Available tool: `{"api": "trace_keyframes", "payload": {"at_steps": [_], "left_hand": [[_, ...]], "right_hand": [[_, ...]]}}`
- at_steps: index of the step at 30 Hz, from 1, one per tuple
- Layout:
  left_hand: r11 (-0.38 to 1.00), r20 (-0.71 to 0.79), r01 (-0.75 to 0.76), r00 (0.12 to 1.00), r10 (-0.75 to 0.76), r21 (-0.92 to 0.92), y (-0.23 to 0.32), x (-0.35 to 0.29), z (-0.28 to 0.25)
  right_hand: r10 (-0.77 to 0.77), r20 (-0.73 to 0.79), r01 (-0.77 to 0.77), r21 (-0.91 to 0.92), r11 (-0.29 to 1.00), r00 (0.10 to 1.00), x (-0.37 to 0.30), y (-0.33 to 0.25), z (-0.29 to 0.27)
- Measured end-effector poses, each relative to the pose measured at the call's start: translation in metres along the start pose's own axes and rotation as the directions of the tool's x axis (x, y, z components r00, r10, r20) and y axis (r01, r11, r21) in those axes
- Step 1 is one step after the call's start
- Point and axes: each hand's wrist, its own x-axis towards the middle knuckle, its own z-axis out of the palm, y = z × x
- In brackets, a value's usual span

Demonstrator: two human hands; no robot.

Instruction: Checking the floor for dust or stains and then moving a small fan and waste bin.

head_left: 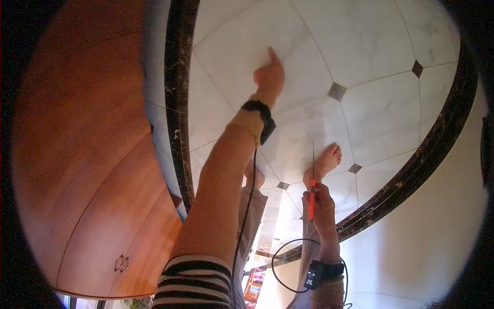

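Note:
My left hand (269,76) reaches far forward over the pale tiled floor. One finger points ahead, the others look partly curled, and nothing shows in it. Lower and to the right, my right hand (324,207) is closed around a screwdriver (312,200) with a red handle. Its thin metal shaft stands out past the fingers, away from me, and appears in front of my right foot (326,161). Each wrist wears a band with a black device: one on the left wrist (263,119), another on the right wrist (321,274).
A reddish-brown wooden cabinet (87,206) with ring handles fills the left side. Dark marble strips (437,149) edge the tiled floor (381,113) on both sides. To the right rises a pale wall (432,232). A black cable (251,206) hangs along my left arm; another loops near the right wrist.

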Motion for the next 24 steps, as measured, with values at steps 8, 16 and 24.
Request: {"api": "trace_keyframes", "payload": {"at_steps": [8, 16, 24], "left_hand": [[0.966, 0.230, 0.185, 0.963, -0.141, -0.180, 0.002, -0.037, -0.005], [0.997, 0.154, 0.048, 0.987, -0.038, -0.063, -0.010, -0.057, -0.017], [0.993, 0.110, 0.031, 0.994, -0.018, -0.118, 0.004, -0.073, -0.009]], "right_hand": [[0.072, 0.052, -0.074, 0.028, 0.997, 0.996, 0.006, 0.009, -0.005], [-0.021, 0.010, 0.022, -0.136, 0.990, 1.000, 0.003, 0.004, 0.000], [-0.010, 0.012, 0.009, 0.048, 0.999, 1.000, 0.001, -0.005, 0.004]]}}
